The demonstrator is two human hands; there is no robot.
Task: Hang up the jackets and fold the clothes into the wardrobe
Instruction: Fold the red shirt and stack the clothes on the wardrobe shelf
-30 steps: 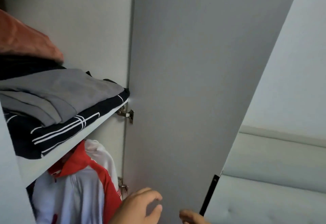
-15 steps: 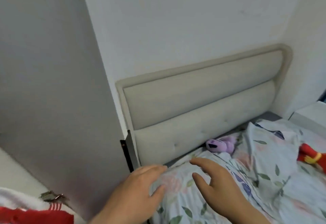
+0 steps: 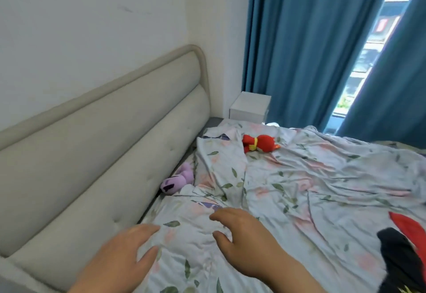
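Empty: left hand (image 3: 124, 253), right hand (image 3: 246, 244); clothes (image 3: 400, 258) nearby

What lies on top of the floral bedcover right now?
A red plush toy lies near the far end, black and red clothes at the right edge. A purple plush toy sits between the bedcover and the headboard. Whatever is beneath the bedcover is hidden.

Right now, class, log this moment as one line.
left hand: open, empty | right hand: open, empty | black and red clothes: on floral duvet, untouched | wardrobe: out of view
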